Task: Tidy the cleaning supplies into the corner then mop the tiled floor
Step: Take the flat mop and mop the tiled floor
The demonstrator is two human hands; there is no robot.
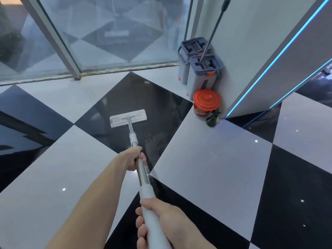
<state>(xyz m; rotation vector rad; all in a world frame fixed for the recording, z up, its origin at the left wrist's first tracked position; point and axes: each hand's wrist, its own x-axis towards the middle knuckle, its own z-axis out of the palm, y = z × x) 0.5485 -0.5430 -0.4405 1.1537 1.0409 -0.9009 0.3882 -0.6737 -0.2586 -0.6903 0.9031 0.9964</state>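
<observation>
Nearest, right hand wrapped around the white upper grip of the mop handle; wrist and handle end cut off by bottom frame edge. Left hand further down, clenched on the bare metal section, fingertips hidden behind the pole. Left forearm runs off the lower frame.

Mop head flat on a black tile of the checkered floor, white plate up, pad underneath not visible. Tile around it glossy with reflections; wet or dry, cannot tell.

Beyond, in the corner by the white wall panel: small dark spray bottle, partly shadowed, shape hard to read, just beside an orange-lidded bucket. Behind that, two grey mop buckets touching each other, rear one half hidden by the front one. Second mop pole stands in the front bucket, top cut off by frame.

Farthest, glass wall shows blurred reflections of floor and mop.
</observation>
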